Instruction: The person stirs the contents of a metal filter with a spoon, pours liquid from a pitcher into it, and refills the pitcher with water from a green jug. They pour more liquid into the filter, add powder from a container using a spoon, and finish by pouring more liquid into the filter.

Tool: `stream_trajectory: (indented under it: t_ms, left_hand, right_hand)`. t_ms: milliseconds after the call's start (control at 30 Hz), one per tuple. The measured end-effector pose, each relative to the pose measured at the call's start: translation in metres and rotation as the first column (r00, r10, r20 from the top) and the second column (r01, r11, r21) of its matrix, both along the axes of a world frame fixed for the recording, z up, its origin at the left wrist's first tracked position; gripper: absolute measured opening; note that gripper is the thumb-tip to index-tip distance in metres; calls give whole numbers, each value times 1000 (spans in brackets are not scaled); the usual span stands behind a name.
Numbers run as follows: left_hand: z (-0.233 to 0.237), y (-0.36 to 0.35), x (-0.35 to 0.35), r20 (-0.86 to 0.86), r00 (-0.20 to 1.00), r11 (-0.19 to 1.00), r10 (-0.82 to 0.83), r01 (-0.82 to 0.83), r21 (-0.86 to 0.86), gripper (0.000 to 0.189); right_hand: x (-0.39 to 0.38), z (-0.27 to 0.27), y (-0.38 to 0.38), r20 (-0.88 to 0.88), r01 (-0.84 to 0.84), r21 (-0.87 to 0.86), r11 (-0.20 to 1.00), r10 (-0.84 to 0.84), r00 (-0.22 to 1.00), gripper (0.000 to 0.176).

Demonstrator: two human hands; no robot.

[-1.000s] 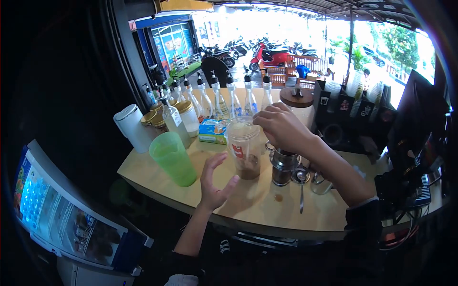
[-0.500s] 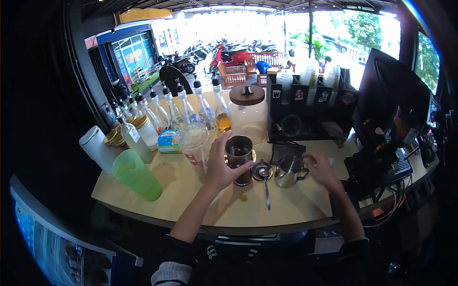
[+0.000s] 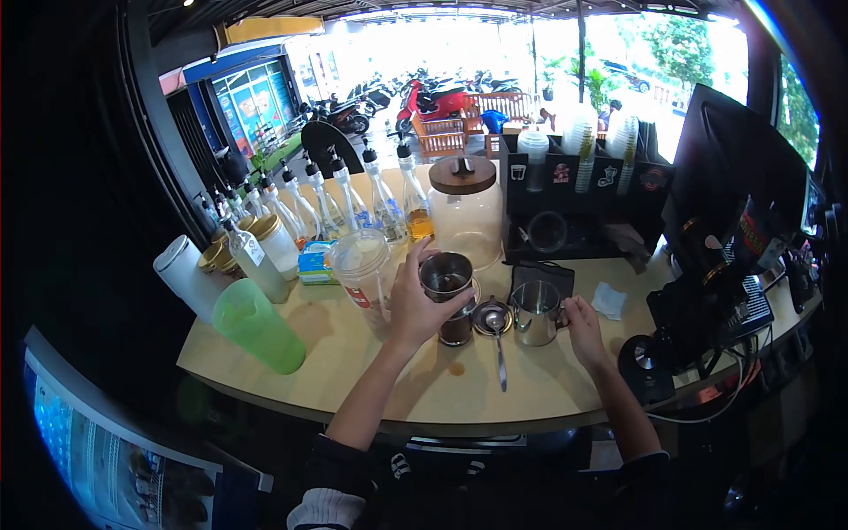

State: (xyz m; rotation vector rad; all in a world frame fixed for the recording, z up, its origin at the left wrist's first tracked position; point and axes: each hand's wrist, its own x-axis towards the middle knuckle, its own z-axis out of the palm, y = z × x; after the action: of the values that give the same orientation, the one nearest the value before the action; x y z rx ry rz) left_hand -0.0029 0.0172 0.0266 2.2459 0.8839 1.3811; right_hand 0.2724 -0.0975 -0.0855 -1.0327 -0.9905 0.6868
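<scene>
My left hand [image 3: 415, 300] is closed round a metal coffee drip filter [image 3: 447, 276], whose open top faces me and shows a dark inside. Just below it on the counter stands a glass [image 3: 456, 332] with dark liquid, partly hidden by the filter and my fingers. A small round metal dish [image 3: 482, 311] sits to its right, with a spoon [image 3: 501, 358] resting across it. Further right is a steel milk pitcher [image 3: 534, 320]. My right hand [image 3: 583, 327] grips its handle, and the pitcher stands upright on the counter.
On the left stand a green tumbler [image 3: 258, 327], a clear plastic cup [image 3: 364, 269] and several pump-topped bottles [image 3: 382, 208]. Behind are a lidded glass jar [image 3: 465, 216] and a black cup rack [image 3: 583, 194]. A white tissue [image 3: 609, 300] and black equipment [image 3: 698, 309] are at right.
My right hand has closed on the pitcher's handle. The filter in my left hand now tips toward me, showing more of its inside. The view has shifted slightly.
</scene>
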Motion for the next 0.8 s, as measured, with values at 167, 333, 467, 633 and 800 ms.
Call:
stream_trajectory:
  t_ms: [167, 333, 467, 633, 800]
  left_hand:
    - [-2, -4, 3, 9, 999, 999, 47, -47, 5, 92]
    - [-6, -4, 5, 26, 999, 998, 47, -48, 37, 91]
    - [-8, -3, 5, 39, 998, 998, 44, -45, 40, 92]
    - [-9, -3, 4, 45, 998, 998, 35, -37, 43, 91]
    - [-9, -2, 5, 89, 996, 998, 28, -33, 54, 87]
  right_hand:
    - [-21, 77, 11, 42, -32, 17, 999, 31, 999, 23]
    - [-40, 148, 30, 234, 1, 36, 999, -9, 972, 23]
    - [-43, 177, 49, 321, -83, -4, 997, 80, 944, 22]
    - [-58, 201, 62, 471, -97, -35, 995, 102, 876, 25]
    - [-76, 215, 62, 549, -97, -64, 993, 117, 828, 25]
